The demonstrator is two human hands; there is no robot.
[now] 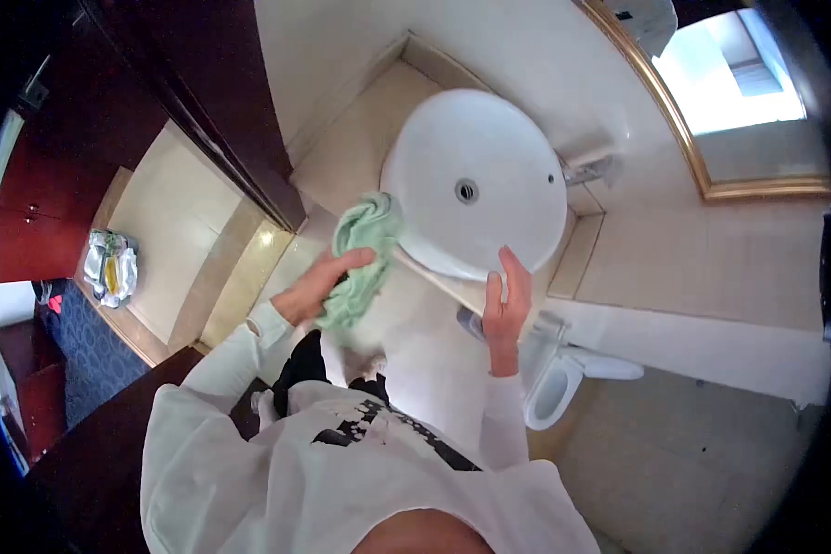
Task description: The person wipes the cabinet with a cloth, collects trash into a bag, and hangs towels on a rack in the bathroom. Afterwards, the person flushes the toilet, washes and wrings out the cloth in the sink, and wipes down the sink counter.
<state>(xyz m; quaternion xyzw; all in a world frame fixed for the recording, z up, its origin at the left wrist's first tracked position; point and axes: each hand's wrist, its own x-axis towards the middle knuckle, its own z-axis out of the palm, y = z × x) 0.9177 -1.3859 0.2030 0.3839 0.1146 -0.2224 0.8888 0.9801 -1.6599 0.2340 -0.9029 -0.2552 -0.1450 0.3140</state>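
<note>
A bunched light green cloth (362, 263) is in my left hand (319, 284), whose fingers wrap around its side. The cloth hangs just left of the white round washbasin (535, 198), close to its rim. My right hand (508, 305) is raised in front of the basin's lower right edge with its fingers stretched out, holding nothing. Whether its fingertips touch the rim, I cannot tell. In the basin I see a round metal drain (467, 191), and a chrome tap (593, 172) sits behind it.
A toilet (556, 392) stands at lower right, below the counter. A gold-framed mirror (702, 175) hangs on the wall at upper right. To the left are a dark door frame (249, 185), a raised threshold (249, 277) and a plastic bag of items (111, 268) on the floor.
</note>
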